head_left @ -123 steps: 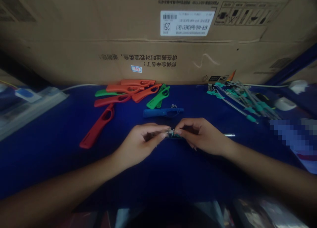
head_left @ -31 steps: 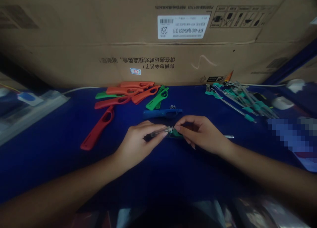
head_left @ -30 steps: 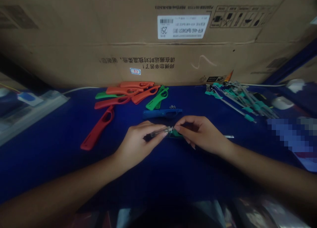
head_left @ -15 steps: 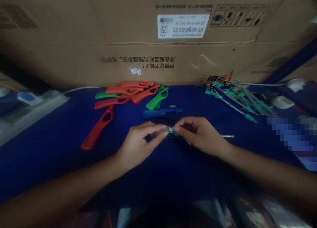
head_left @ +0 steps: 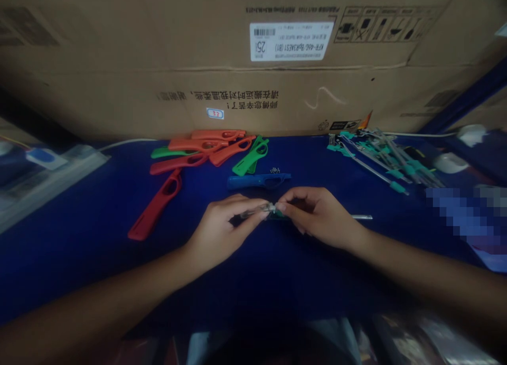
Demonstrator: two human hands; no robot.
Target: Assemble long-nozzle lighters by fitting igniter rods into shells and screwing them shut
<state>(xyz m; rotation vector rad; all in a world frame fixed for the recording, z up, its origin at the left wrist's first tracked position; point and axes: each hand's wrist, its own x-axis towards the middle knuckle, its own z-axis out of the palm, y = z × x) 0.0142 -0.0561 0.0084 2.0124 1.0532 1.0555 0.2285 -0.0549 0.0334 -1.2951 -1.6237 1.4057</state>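
Observation:
Between my hands is a lighter's inner assembly (head_left: 272,208), with a clear end, a green part and a thin metal tube (head_left: 362,217) that sticks out beyond my right hand. My left hand (head_left: 222,222) pinches the clear end between thumb and fingers. Thumb and forefinger of my right hand (head_left: 322,214) are closed at the green part, close to the left fingertips. Much of the assembly is hidden by the fingers. Just behind the hands lies a blue lighter casing (head_left: 241,182), and small metal pins or screws (head_left: 274,170) lie by it.
Red (head_left: 154,209), orange (head_left: 198,143) and green (head_left: 247,160) lighter casings lie left of centre on the blue tabletop (head_left: 99,270). Several inner assemblies with metal tubes (head_left: 374,170) are piled at the right. A large cardboard box (head_left: 138,43) stands behind. A power strip (head_left: 79,169) sits left.
The whole view has shifted very slightly. Both hands keep the same hold on the lighter's inner assembly, and nothing else has visibly moved.

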